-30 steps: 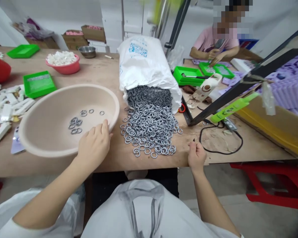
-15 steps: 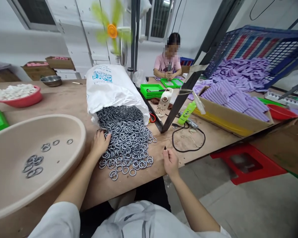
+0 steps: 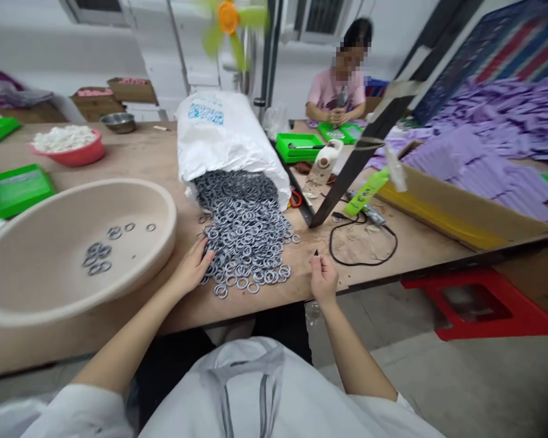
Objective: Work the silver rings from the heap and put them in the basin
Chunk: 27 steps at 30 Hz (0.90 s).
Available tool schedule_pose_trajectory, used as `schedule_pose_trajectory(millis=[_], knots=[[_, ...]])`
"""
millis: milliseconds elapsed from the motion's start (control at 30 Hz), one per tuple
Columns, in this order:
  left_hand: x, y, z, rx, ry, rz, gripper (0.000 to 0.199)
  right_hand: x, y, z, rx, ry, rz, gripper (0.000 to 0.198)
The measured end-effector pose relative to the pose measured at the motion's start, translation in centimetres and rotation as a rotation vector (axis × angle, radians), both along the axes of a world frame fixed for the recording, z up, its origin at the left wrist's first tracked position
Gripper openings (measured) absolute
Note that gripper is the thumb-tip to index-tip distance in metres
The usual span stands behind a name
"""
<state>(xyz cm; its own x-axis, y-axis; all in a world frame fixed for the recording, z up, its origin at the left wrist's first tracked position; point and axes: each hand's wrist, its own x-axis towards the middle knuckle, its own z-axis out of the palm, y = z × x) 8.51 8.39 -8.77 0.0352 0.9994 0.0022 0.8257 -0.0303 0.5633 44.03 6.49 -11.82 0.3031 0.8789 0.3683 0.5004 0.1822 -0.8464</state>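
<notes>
My left hand (image 3: 193, 265) rests at the left edge of a heap of grey metal rings (image 3: 249, 237), fingers stretched along it and thumb apart; the fingertips touch rings. The heap spills from the mouth of a white sack (image 3: 228, 137) lying on its side. To the right of the heap, my right hand (image 3: 324, 278) is closed, pinching a small dark pointed piece (image 3: 316, 252) whose tip sticks up past the thumb; the rest of it is hidden. Left of my left arm stands a big beige basin (image 3: 41, 286) with several loose rings (image 3: 97, 258) in it.
A slanted dark metal post (image 3: 347, 167) rises behind my right hand, near a black cable (image 3: 395, 249) and a green bottle (image 3: 366, 191). Purple pieces fill a cardboard box (image 3: 447, 216). A fan (image 3: 228, 18) and a co-worker (image 3: 338, 91) are across the table.
The camera view has shifted. My left hand has slid along the heap's left edge toward the table's front. My right hand stays closed beside the heap.
</notes>
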Motion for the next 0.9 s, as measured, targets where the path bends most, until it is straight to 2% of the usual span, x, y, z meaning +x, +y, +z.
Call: schedule_pose_trajectory(millis=[67,167,367,500,633,733,900], knots=[[0.3,-0.5,0.4,0.063,0.032,0.022,0.072,0.0,0.0,-0.1,-0.009,0.013,0.005,0.041],[0.4,0.7,0.5,0.095,0.102,0.052,0.066,0.1,0.1,-0.2,-0.01,0.019,0.006,0.043],[-0.1,6.2,-0.1,-0.027,0.125,0.133,0.068,0.4,0.1,0.0,-0.007,-0.023,0.016,0.047],[-0.1,7.5,-0.4,-0.075,0.115,0.135,0.065,0.5,-0.2,-0.1,-0.012,-0.038,0.046,0.046],[0.2,5.9,-0.9,-0.071,0.072,0.097,0.061,0.6,-0.4,-0.1,-0.02,0.001,0.045,0.046],[0.8,3.9,-1.2,-0.025,-0.027,0.069,0.064,0.7,-0.4,0.0,-0.031,0.018,0.068,0.046],[0.6,0.4,-0.1,0.112,-0.162,0.046,0.073,1.0,-0.4,0.0,-0.063,0.008,0.108,0.045]])
